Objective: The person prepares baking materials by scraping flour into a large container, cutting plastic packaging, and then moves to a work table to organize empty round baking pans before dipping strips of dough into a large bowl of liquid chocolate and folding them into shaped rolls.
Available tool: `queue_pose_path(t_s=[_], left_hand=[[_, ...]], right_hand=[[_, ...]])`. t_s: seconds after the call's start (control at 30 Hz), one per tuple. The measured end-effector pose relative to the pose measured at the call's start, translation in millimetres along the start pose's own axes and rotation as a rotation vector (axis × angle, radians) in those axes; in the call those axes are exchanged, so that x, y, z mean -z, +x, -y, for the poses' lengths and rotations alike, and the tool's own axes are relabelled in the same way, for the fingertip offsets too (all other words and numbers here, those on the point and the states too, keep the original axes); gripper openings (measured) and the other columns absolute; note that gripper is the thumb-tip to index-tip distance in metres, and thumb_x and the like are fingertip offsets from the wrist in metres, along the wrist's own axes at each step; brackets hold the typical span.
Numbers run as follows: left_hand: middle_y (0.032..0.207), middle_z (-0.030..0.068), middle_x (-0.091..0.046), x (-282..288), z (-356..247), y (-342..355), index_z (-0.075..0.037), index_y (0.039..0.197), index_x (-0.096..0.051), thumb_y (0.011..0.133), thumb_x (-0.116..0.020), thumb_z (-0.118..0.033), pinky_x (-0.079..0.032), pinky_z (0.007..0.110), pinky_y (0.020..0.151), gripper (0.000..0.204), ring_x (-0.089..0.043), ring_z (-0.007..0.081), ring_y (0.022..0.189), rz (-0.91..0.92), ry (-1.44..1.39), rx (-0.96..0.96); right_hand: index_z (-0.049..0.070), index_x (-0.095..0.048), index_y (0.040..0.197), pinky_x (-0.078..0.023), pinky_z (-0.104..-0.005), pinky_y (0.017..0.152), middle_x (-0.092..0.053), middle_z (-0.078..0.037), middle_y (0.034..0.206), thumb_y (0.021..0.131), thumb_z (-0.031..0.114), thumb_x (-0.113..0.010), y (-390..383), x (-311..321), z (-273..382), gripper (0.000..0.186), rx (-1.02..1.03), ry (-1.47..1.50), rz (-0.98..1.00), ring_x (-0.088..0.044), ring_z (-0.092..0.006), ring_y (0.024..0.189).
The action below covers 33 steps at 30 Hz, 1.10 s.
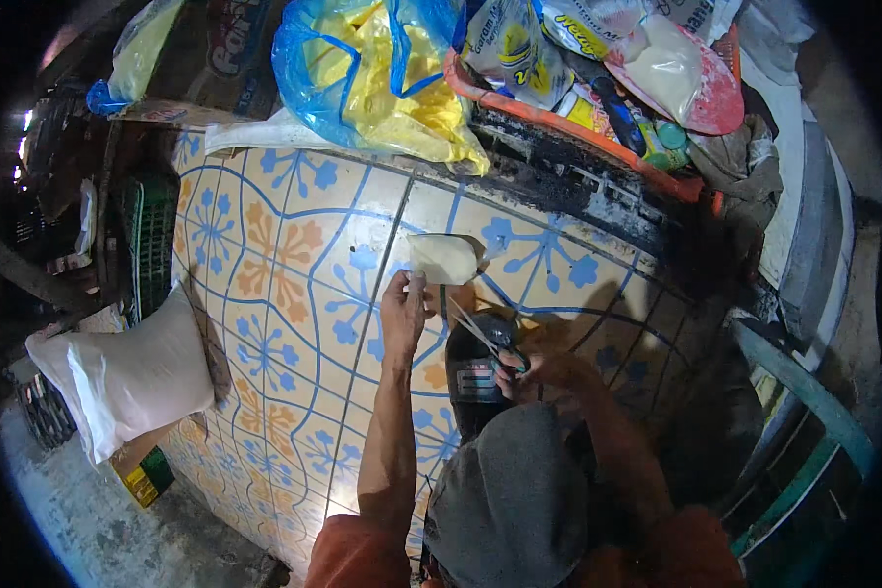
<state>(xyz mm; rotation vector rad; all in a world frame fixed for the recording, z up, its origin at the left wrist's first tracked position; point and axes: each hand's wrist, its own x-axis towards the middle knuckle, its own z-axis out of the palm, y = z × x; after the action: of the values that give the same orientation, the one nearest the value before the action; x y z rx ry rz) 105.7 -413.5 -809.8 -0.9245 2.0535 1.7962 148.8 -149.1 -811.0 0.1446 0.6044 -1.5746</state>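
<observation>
A small clear plastic bag with pale white contents (pixel 447 260) is over the patterned tiled surface (pixel 314 284). My left hand (pixel 402 318) is closed at the bag's near left end, the thumb and fingertips pinching its edge. My right hand (pixel 544 374) grips a pair of scissors (pixel 474 325) by dark handles. Their metal blades point up and left, toward the bag's near side, apart from it. Just left of my right hand stands a dark container with a label (pixel 475 382), partly hidden by a grey cloth shape (pixel 510 490) at the lower edge.
Blue and yellow plastic bags (pixel 372 78) lie at the far edge. An orange basket (pixel 598 132) holding packets and bottles is at the far right. To the left are a stuffed white sack (pixel 147 367) and a green crate (pixel 154 240). A green chair frame (pixel 804 382) stands right.
</observation>
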Motion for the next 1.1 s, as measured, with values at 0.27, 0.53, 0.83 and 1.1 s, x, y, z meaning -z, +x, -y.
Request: queue_pose_path(t_s=[0.27, 0.53, 0.83, 1.1], left_hand=[[0.111, 0.0100, -0.057, 4.4, 31.1, 5.7, 0.001, 0.131, -0.049, 0.100, -0.045, -0.037, -0.047, 0.037, 0.092, 0.049, -0.056, 0.0180, 0.100, -0.089, 0.200, -0.293], [0.110, 0.0075, -0.061, 5.0, 5.4, -6.5, 0.004, 0.142, -0.034, 0.102, -0.043, -0.030, -0.044, 0.032, 0.099, 0.053, -0.058, 0.0147, 0.101, 0.117, -0.283, -0.109], [0.089, 0.0009, -0.053, -1.5, 8.5, 7.1, -0.001, 0.112, -0.058, 0.099, -0.047, -0.037, -0.046, 0.036, 0.095, 0.039, -0.054, 0.0114, 0.090, 0.221, -0.215, -0.012], [0.093, 0.0025, -0.055, -3.6, 15.9, 7.7, 0.002, 0.121, -0.057, 0.099, -0.045, -0.037, -0.049, 0.040, 0.093, 0.046, -0.054, 0.0124, 0.090, 0.199, -0.201, -0.006]], right_hand=[[0.013, -0.051, 0.086, -0.052, -0.0382, 0.074, -0.057, -0.006, 0.089, 0.097, 0.046, -0.046, 69.3, 19.3, -11.6, 0.036, 0.031, -0.005, -0.058, -0.061, -0.0224, 0.083], [0.013, -0.052, 0.092, -0.049, -0.0324, 0.069, -0.055, -0.001, 0.084, 0.088, 0.058, -0.056, 88.5, -5.9, 24.3, 0.045, 0.046, 0.047, -0.161, -0.056, -0.0144, 0.074], [0.011, -0.051, 0.088, -0.047, -0.0300, 0.067, -0.054, 0.000, 0.080, 0.088, 0.050, -0.062, 107.7, 17.6, -1.4, 0.040, 0.296, 0.176, -0.134, -0.055, -0.0142, 0.070], [0.011, -0.052, 0.087, -0.045, -0.0261, 0.056, -0.050, 0.001, 0.070, 0.095, 0.031, -0.056, 118.6, -2.7, 16.4, 0.022, 0.341, 0.273, -0.225, -0.054, -0.0109, 0.065]])
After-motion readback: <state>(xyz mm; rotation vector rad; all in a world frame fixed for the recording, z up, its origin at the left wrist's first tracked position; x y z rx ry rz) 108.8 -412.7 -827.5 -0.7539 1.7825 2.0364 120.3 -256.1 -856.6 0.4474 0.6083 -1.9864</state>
